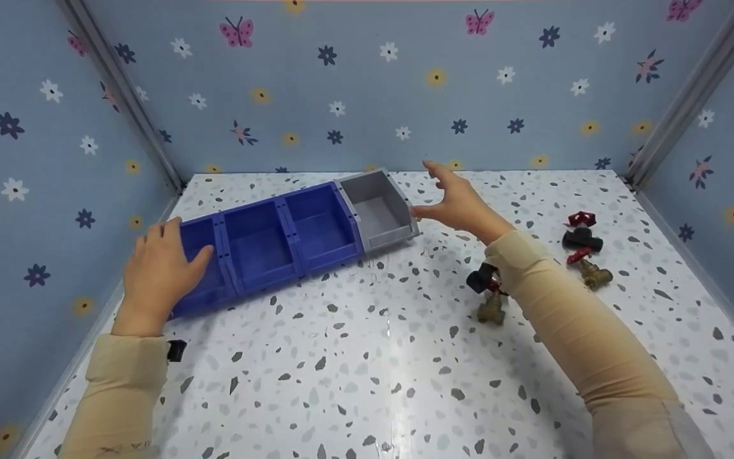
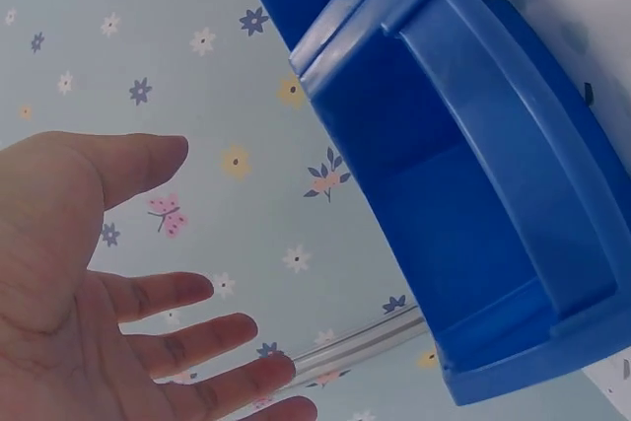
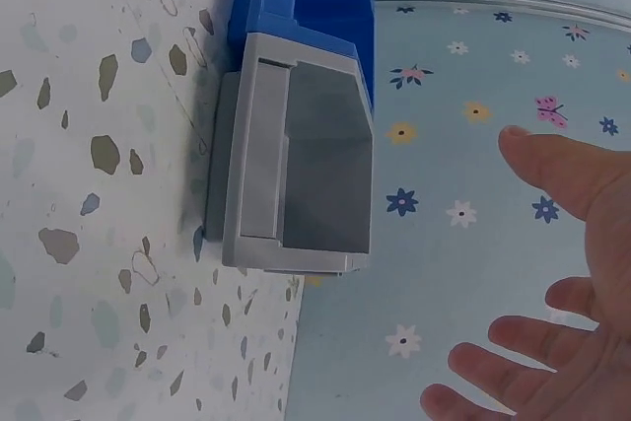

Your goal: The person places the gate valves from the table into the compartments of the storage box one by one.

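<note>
A row of three blue plastic bins (image 1: 259, 252) joined to one grey bin (image 1: 381, 217) lies slantwise across the back left of the table; the insides that show hold nothing. My left hand (image 1: 160, 271) is at the row's left end, over the leftmost blue bin (image 2: 454, 224), fingers spread and apart from it in the left wrist view. Beside the grey bin's right end is my right hand (image 1: 462, 204), its thumb close to the rim. In the right wrist view, a gap separates that hand (image 3: 572, 303) from the grey bin (image 3: 330, 160). Neither hand holds anything.
Right of the bins, a black and brass valve (image 1: 490, 310) lies partly hidden by my right sleeve. Farther right are more valve-like pieces: a black one with red parts (image 1: 582, 239) and a brass one (image 1: 595, 274). Flowered walls (image 1: 367, 83) enclose the speckled table (image 1: 341, 382).
</note>
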Available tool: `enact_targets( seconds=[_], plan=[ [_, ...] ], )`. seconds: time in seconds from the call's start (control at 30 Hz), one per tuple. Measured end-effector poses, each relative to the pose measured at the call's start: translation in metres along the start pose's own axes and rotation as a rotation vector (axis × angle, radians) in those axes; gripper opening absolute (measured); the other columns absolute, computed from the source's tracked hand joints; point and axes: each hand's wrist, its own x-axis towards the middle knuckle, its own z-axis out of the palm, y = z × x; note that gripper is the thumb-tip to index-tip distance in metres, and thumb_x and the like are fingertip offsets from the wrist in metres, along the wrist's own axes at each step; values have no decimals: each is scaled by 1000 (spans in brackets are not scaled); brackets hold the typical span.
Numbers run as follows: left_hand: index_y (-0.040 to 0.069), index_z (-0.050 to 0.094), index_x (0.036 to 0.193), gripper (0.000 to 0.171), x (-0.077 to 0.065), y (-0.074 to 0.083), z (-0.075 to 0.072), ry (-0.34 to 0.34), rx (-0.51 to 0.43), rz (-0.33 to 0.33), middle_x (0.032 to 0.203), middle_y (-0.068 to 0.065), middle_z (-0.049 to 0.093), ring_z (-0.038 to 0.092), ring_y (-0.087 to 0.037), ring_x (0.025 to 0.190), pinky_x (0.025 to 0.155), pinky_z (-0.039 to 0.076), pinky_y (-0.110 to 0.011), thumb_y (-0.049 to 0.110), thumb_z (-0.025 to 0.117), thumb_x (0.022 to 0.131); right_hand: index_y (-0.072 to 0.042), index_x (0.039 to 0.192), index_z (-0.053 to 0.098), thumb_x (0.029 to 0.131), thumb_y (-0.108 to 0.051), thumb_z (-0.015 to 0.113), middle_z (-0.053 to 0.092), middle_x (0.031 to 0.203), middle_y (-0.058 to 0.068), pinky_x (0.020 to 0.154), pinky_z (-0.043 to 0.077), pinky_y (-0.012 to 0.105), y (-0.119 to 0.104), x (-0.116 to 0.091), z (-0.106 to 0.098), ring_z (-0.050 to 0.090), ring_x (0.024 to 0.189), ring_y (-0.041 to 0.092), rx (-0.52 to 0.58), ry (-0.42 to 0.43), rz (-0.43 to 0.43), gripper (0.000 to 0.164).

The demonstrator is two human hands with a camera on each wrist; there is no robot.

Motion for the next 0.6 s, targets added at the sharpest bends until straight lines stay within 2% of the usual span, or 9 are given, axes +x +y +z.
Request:
enact_targets(
  seconds=[0.27,0.6],
  plan=[
    [-15,31,161,86,-4,-14,-2,-1,-35,-83,155,-48,37,42,-67,136,101,43,-84,46,60,108,-20,174,25,96,-26,86,35,176,16,125,42,57,-6,6,5,41,159,40,91,7,41,99],
    [-15,28,162,87,-4,-31,-2,-36,-76,-171,157,-49,35,41,-69,139,107,42,-83,45,60,108,-15,172,30,96,-24,85,40,172,21,124,45,54,-5,13,13,44,156,43,149,4,36,94]
  ],
)
